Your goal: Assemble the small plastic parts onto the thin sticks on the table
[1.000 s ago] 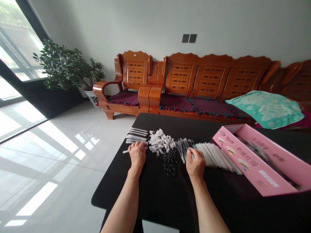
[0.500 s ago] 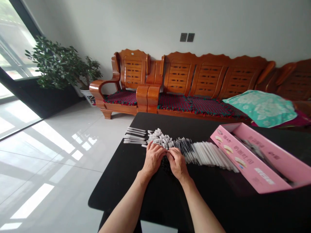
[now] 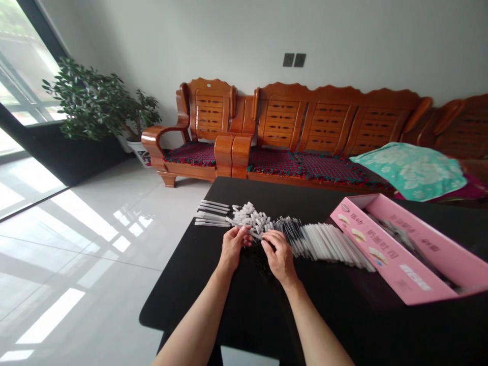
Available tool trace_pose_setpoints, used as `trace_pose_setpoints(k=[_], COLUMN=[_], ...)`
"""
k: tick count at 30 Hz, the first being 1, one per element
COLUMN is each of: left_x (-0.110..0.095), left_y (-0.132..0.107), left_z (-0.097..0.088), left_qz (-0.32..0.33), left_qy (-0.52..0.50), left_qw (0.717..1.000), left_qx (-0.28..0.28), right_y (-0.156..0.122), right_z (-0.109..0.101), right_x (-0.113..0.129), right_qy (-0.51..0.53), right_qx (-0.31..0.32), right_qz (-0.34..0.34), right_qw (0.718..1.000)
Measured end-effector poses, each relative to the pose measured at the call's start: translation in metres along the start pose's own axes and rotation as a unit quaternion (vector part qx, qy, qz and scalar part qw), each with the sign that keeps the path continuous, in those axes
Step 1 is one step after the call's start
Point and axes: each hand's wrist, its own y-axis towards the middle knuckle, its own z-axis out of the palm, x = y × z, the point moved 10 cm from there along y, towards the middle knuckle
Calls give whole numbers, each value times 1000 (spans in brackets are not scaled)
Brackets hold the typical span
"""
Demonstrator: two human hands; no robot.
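Right now the left hand [image 3: 232,246] and right hand [image 3: 280,256] are held together just below the heap of white plastic caps [image 3: 251,217] on the black table [image 3: 183,284], fingers pinched inward; whatever is gripped is too small to tell.

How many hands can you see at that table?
2. The left hand and the right hand are close together, just apart, above the black table, right in front of the pile of small white pieces. No other hands show.
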Motion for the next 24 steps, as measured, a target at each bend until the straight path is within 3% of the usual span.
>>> trace_pose_setpoints(k=[7,24], left_x=[-3,-9], left_y=[-1,-1], left_z=[2,1], left_qz=[7,30], left_qy=[-17,32], left_qw=[1000,999], left_qx=[11,11], right_y=[-2,-2], right_z=[11,15], right_x=[-4,-6], right_qy=[-15,4], right_qx=[41,56], right_qz=[4,12], right_qw=[999,998])
